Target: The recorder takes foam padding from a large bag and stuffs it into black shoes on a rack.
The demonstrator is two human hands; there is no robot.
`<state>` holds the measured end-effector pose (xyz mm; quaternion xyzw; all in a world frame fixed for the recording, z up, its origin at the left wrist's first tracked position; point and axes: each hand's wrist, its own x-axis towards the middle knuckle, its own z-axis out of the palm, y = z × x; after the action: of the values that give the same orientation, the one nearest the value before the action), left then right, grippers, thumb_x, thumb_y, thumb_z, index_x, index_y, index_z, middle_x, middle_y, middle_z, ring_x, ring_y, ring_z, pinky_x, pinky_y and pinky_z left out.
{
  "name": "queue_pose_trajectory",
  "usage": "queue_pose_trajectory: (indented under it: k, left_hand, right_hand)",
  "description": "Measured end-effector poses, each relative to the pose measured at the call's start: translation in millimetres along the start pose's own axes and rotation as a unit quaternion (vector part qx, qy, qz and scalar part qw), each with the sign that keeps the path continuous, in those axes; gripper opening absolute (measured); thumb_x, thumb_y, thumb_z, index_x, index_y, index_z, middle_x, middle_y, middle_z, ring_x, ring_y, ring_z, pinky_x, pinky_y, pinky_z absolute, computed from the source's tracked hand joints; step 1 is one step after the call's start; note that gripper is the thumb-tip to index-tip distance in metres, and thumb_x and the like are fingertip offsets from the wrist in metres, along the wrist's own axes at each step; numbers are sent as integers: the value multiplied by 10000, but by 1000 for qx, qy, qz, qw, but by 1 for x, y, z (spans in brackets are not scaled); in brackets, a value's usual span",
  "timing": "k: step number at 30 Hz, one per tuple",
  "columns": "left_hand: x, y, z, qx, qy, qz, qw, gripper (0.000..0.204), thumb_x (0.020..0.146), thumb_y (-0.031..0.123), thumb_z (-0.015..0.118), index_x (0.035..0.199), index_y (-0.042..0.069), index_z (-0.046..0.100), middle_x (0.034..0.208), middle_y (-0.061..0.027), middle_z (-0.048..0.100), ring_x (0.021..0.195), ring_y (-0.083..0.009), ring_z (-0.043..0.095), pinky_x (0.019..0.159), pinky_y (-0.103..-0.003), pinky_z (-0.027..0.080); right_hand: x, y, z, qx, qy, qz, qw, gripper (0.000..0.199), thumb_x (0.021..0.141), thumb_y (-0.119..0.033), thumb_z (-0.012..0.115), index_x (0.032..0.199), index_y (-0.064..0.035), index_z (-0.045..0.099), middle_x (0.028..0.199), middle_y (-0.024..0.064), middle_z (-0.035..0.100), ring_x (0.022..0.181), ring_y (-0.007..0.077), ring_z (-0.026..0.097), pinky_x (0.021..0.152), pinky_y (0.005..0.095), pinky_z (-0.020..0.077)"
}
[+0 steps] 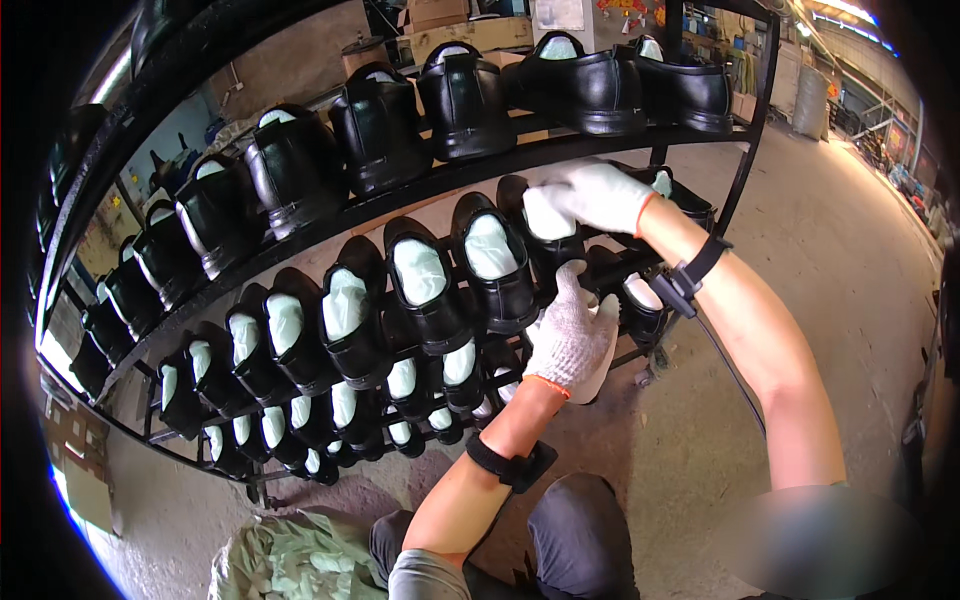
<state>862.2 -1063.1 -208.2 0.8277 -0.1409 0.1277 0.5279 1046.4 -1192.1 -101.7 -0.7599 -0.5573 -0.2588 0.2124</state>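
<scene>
My right hand [600,195], in a white knit glove, reaches over a black leather shoe [557,251] on the rack's middle tier. Its blurred fingers meet the pale lining sheet [548,217] in the shoe's opening; whether they grip it is not clear. My left hand [572,335], gloved too, is just below and nearer me, its thumb raised and fingers curled. Something pale shows beneath that palm, too hidden to name. Beside it on the left stands another black shoe [507,300] with a pale green-white sheet [490,247] inside.
A black metal rack [400,190] carries several rows of black shoes, such as an upper-tier shoe [465,100]. By my knees lies a pale green plastic bag [300,555] with crumpled sheets. A cable runs from my right wrist strap [690,280]. Cardboard boxes [80,465] stand at the left.
</scene>
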Motion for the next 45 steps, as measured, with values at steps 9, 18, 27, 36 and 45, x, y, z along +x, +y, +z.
queue_pose_trajectory:
  k: [9,18,27,36,45]
  left_hand:
    - [-9,2,-7,5,-3,-22,1000,706,1045,200,715,1575,-37,313,1138,-294,770,986,-423,795,908,-469,616]
    - [-26,10,-14,-267,59,-40,961,287,1158,238,562,1226,-5,696,1064,-80,746,950,-168,697,860,-316,576]
    - [1,61,49,-320,172,-42,931,406,1131,370,673,1322,13,665,1183,-68,717,1065,-167,645,981,-327,531]
    - [-17,61,39,-261,-37,14,965,204,1124,130,642,1235,-32,699,974,-32,675,879,-111,591,839,-300,542]
    - [-92,14,-8,-52,-108,23,992,202,1025,96,691,1182,-18,748,1045,-172,771,944,-266,753,843,-373,589]
  right_hand:
    - [32,-43,23,-133,-168,204,955,298,1005,-310,644,1115,-86,808,1095,230,786,1067,467,730,966,544,570]
    - [-17,-75,-30,46,56,250,966,527,1089,-492,643,1013,-1,819,1076,221,775,921,377,738,864,436,594]
    - [-146,-195,-48,-92,11,318,944,913,794,-174,854,1604,-49,451,1142,238,724,1083,468,708,914,532,602]
    - [-106,-26,-58,84,476,356,800,734,970,-214,828,1541,47,448,1289,165,701,1212,266,694,1091,403,552]
    - [-60,5,-45,-229,237,235,914,314,885,-263,793,1069,-9,775,1061,274,764,1025,480,730,922,545,589]
